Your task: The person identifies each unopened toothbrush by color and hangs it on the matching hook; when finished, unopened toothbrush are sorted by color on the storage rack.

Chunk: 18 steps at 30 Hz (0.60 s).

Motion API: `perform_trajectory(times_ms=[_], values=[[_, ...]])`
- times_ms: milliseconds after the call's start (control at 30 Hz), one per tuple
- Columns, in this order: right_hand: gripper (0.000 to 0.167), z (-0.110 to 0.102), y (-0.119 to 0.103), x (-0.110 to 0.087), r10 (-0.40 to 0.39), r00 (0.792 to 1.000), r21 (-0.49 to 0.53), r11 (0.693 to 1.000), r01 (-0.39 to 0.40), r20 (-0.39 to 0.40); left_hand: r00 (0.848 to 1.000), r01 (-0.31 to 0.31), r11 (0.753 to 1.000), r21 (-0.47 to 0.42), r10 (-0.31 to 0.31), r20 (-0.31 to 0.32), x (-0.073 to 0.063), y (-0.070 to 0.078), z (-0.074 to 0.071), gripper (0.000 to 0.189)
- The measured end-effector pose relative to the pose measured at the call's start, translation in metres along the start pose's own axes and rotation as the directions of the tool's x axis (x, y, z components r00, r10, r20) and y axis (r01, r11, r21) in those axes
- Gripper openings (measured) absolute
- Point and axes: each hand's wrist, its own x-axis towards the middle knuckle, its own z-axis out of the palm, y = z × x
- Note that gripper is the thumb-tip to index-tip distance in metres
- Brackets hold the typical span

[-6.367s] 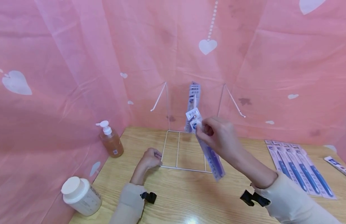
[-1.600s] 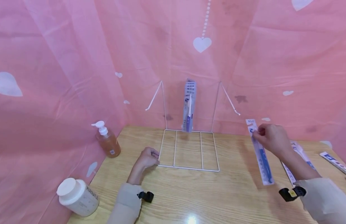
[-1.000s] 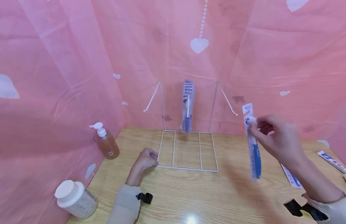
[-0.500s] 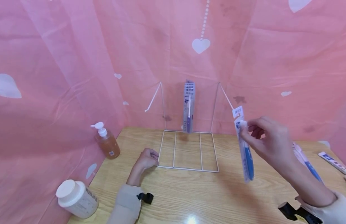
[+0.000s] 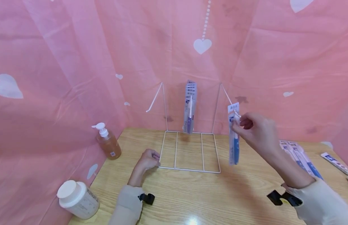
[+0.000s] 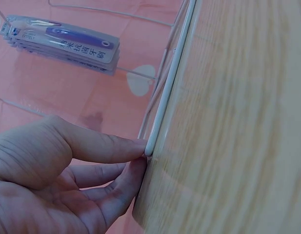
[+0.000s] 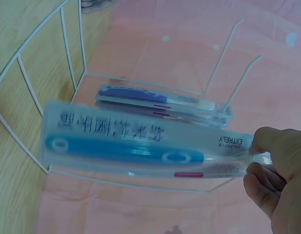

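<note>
My right hand (image 5: 258, 129) pinches a packaged blue toothbrush (image 5: 234, 147) near its top, thumb against fingers. The pack hangs upright at the right prong (image 5: 226, 93) of a white wire rack (image 5: 189, 169), and the prong's tip shows in front of its hole. On the middle prong hang several packaged purple toothbrushes (image 5: 189, 109), one behind another. My left hand (image 5: 147, 159) holds the rack's near left corner; in the left wrist view thumb and finger (image 6: 109, 148) pinch the wire. Nothing hangs on the left prong (image 5: 154, 98).
More packaged blue toothbrushes (image 5: 300, 157) lie at the right, partly behind my right forearm. Beyond them is a toothpaste tube (image 5: 335, 163). A pump bottle (image 5: 109, 145) and a white jar (image 5: 79, 200) stand at the left. Pink cloth (image 5: 134, 40) hangs behind the wooden table (image 5: 174, 193).
My right hand has hung a purple toothbrush on the middle prong, then picked up a blue one and brought it left onto the right prong's end. My left hand has stayed on the corner.
</note>
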Motion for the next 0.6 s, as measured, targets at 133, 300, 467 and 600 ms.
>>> perform_trajectory(times_ms=[133,300,467,600], values=[[0.011,0.011,0.007,0.010,0.055,0.998,0.022,0.998,-0.055,0.013,1.000,0.003,1.000,0.002,-0.003,0.005,-0.001,0.000,-0.001,0.032],[0.013,0.027,0.017,0.028,0.096,0.995,0.016,0.995,-0.097,0.039,1.000,-0.001,1.000,-0.003,0.001,0.011,0.000,-0.001,-0.002,0.032],[0.016,0.043,0.026,0.042,0.133,0.991,0.010,0.991,-0.134,0.016,1.000,-0.006,1.000,-0.003,0.006,0.013,0.001,-0.002,-0.002,0.031],[0.019,0.053,0.031,0.051,0.197,0.980,0.026,0.980,-0.196,-0.008,1.000,0.005,1.000,-0.016,-0.005,0.024,0.000,0.001,-0.004,0.032]])
